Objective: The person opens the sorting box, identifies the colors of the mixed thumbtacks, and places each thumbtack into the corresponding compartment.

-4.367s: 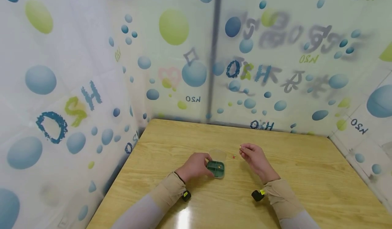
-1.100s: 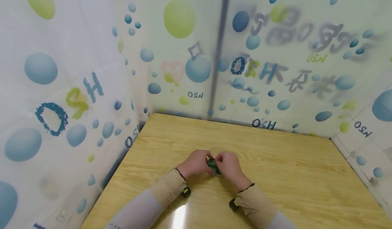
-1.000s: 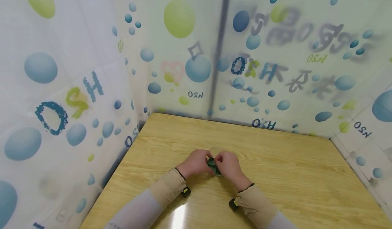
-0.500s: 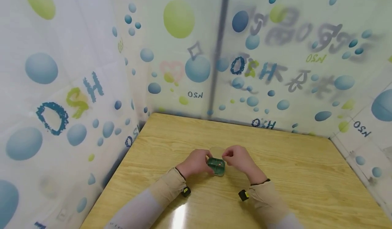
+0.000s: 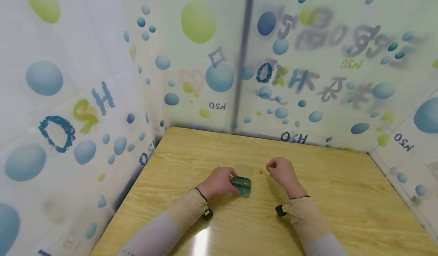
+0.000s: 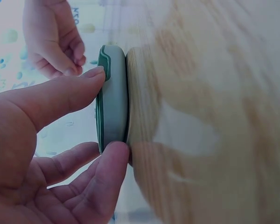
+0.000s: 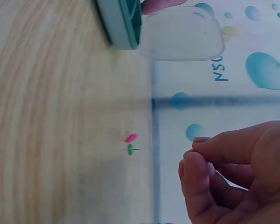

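My left hand (image 5: pixel 219 182) grips the left side of a green pill box (image 5: pixel 242 191) whose inside is split into compartments. A small orange piece (image 5: pixel 245 183) lies in one of them. In the left wrist view the thumb presses the box rim and the fingers hold its far side. Its clear lid (image 7: pixel 182 37) stands folded back. Just right of the lid, a tiny pink piece (image 7: pixel 131 137) and a green push pin (image 7: pixel 130 149) lie on the table. Beside them, my right hand (image 5: pixel 284 172) has thumb and index fingertips together, with nothing visible between them.
The wooden table (image 5: pixel 328 195) reaches back to a printed curtain (image 5: pixel 294 107), with another curtain (image 5: pixel 85 115) along its left. A black wrist camera (image 5: pixel 281 210) is strapped under the right wrist, and another camera (image 5: pixel 207 214) under the left.
The right hand was over the box about a second ago and has moved right and back, uncovering the compartments and the small pieces on the table. The left hand keeps its hold on the box.
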`<state>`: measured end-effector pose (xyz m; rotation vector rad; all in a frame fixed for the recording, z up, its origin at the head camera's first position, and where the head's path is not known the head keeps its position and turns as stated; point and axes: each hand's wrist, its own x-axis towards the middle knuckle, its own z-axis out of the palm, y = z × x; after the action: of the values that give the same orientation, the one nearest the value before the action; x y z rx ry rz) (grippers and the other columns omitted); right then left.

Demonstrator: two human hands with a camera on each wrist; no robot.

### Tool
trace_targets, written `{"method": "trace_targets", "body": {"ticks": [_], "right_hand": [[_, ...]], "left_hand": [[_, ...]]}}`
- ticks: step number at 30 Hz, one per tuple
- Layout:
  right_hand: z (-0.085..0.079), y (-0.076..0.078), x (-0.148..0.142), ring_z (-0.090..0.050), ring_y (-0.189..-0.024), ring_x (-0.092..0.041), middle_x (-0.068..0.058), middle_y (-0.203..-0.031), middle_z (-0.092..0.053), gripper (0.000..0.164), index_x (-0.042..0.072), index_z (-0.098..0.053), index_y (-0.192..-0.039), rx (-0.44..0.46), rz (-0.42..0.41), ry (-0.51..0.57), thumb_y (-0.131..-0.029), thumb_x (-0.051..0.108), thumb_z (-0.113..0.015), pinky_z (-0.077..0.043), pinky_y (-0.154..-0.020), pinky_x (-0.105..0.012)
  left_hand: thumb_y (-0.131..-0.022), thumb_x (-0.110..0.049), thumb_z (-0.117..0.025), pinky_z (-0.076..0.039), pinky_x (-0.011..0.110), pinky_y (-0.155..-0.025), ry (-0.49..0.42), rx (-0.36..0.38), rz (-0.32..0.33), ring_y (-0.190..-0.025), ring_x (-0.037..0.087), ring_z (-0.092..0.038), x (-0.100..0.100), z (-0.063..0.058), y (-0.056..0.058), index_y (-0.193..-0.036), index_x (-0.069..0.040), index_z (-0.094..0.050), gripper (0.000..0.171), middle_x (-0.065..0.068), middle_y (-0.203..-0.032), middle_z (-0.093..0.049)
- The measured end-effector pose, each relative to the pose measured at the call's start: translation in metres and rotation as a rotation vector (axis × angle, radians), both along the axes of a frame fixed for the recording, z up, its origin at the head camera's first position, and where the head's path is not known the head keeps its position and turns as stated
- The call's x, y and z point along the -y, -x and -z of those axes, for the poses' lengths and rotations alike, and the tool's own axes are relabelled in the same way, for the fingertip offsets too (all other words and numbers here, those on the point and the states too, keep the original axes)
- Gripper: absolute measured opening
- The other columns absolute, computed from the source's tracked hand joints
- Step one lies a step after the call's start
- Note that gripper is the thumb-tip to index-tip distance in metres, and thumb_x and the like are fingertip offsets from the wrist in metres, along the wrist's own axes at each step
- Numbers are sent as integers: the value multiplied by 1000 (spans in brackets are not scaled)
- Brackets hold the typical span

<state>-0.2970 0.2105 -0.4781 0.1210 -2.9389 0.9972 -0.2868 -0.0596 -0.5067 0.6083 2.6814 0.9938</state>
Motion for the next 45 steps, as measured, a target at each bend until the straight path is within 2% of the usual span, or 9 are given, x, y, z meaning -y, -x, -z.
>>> {"method": "trace_targets", "body": {"ticks": [8,13,17,22,25,28,32,39,45], "right_hand": [[18,8,3,-64,-75,-21,-12,-91,-75,7,2,-78,-97,-14,34,2,-98,5,-72,-55,-69,-38],[26,13,0,-63,-82,-23,-10,-92,-74,6,4,-78,-95,0,21,4,-97,6,-73,-54,-76,-39],[34,16,-7,-64,-87,-24,-11,-94,-73,6,4,-77,-101,23,-4,25,-97,5,-72,-55,-81,-41],[37,16,-12,-68,-109,-37,-21,-117,-71,25,-3,-74,-122,59,-140,-11,-99,-3,-65,-58,-94,-52],[35,16,-11,-65,-117,-42,-23,-122,-66,30,-5,-72,-126,61,-239,-59,-98,-7,-61,-55,-100,-56],[33,17,-11,-66,-112,-40,-20,-115,-65,27,-2,-76,-118,35,-272,-114,-97,-9,-61,-55,-98,-57],[32,16,-9,-68,-102,-33,-14,-106,-68,23,5,-80,-104,4,-274,-162,-97,-8,-63,-57,-92,-52],[30,16,-8,-71,-96,-31,-14,-101,-73,16,1,-82,-103,1,-255,-177,-97,-5,-68,-61,-84,-46],[30,17,-9,-73,-93,-27,-9,-96,-78,11,5,-82,-92,-9,-210,-221,-94,-2,-74,-61,-84,-45]], "left_hand": [[-74,-26,-99,-53,29,-72,-1,1,-4,-78,11,-64,0,-4,0,-123,-5,-73,59,2,-91,-74],[-73,-27,-99,-53,28,-72,-6,-6,3,-78,9,-64,-2,-3,2,-121,-7,-74,58,1,-91,-75],[-73,-27,-99,-53,27,-71,-20,-3,11,-78,9,-64,-5,-3,0,-120,-8,-74,57,0,-91,-75],[-73,-27,-99,-52,27,-71,-23,2,18,-78,9,-63,-6,-4,-1,-121,-7,-73,58,-1,-90,-73],[-74,-27,-99,-53,28,-71,-16,1,17,-79,10,-63,-6,-5,-2,-122,-7,-73,59,0,-92,-73],[-74,-27,-99,-53,28,-71,-10,-1,16,-79,10,-63,-5,-5,-1,-123,-8,-72,59,1,-93,-74],[-74,-27,-98,-52,28,-70,-12,-2,18,-76,9,-62,-3,-5,-2,-123,-7,-72,59,0,-90,-73],[-76,-26,-97,-52,29,-68,-17,15,26,-75,11,-62,-1,-6,-4,-125,-7,-72,59,0,-90,-72],[-75,-25,-98,-52,30,-69,-22,16,23,-76,12,-62,0,-5,-3,-124,-7,-71,59,1,-91,-71]]}}
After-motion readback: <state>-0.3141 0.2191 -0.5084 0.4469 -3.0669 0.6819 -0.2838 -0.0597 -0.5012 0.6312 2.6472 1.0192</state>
